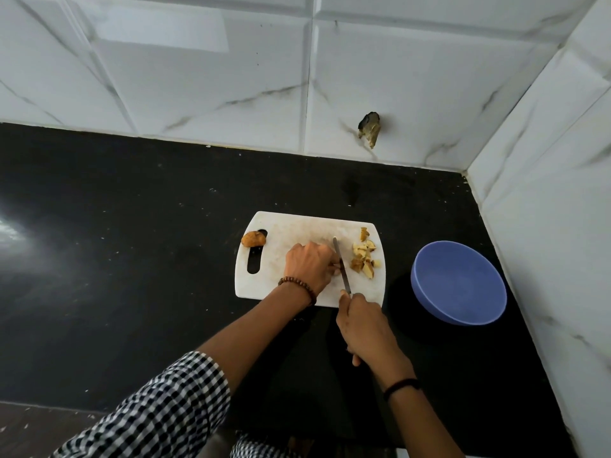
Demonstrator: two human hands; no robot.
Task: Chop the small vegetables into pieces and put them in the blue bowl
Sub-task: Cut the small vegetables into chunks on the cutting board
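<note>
Evidently the left hand [309, 266] clamped a mostly hidden vegetable [336, 268] steady while the right hand [363, 322] gripped the knife [340, 266]; the blue bowl [459, 282] sat at three o'clock, handy for the cut pieces [365, 257]

Head-worn wide view, looking down, over counter [139, 246]

One board [297, 226], one knife [340, 262], one blue bowl [459, 282]

Right hand [363, 322] grips knife [340, 266], blade on cutting board [297, 226]. Left hand [309, 264] curled over mostly hidden vegetable [336, 265] beside blade. Chopped pieces [365, 257] right of blade; whole vegetable [253, 239] at board's left edge; blue bowl [459, 282] beside board.
</note>
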